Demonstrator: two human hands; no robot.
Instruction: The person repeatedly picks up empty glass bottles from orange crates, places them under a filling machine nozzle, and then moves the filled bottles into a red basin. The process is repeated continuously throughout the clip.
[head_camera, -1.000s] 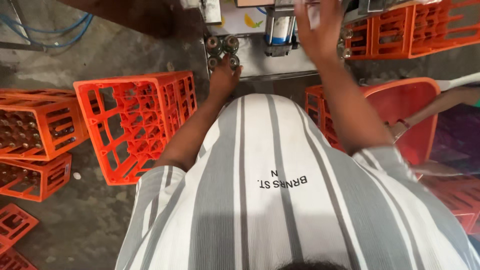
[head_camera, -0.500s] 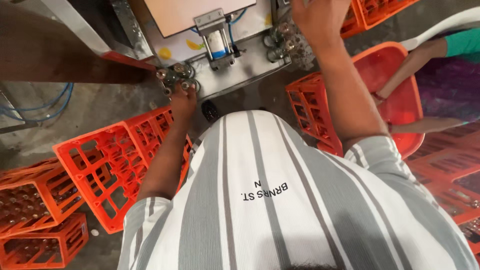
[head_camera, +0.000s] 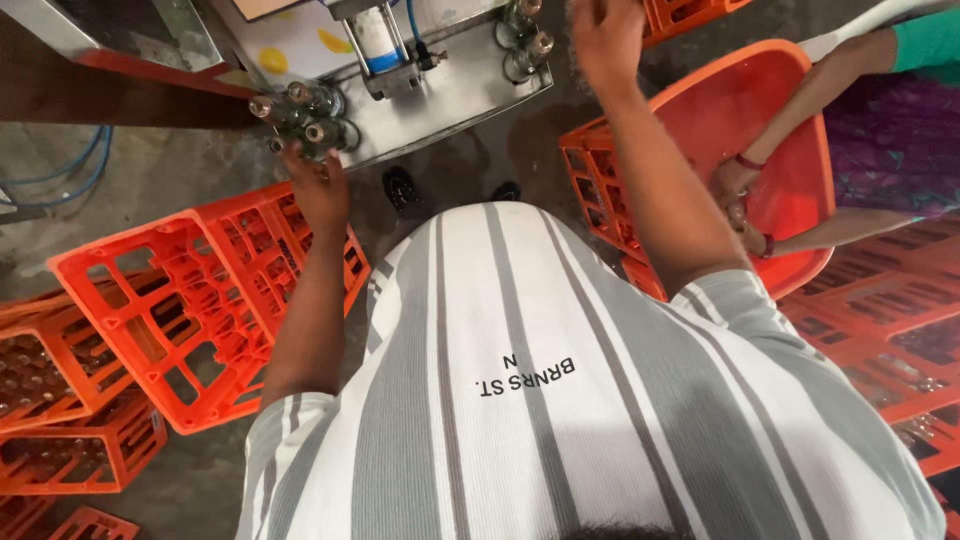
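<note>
Landmark: the metal desk (head_camera: 440, 100) of the machine. A cluster of glass bottles (head_camera: 300, 115) stands upright at its left corner, necks pointing up toward the camera. Left hand (head_camera: 320, 190) sits just below that cluster, fingers spread and touching the nearest bottles, not clamped on any. A second group of bottles (head_camera: 525, 40) stands at the desk's right edge; right hand (head_camera: 605, 40) is raised just beside it, grip cannot be told. Left hand is nearer its cluster. Orange crate (head_camera: 190, 300) lies below the desk's left corner.
</note>
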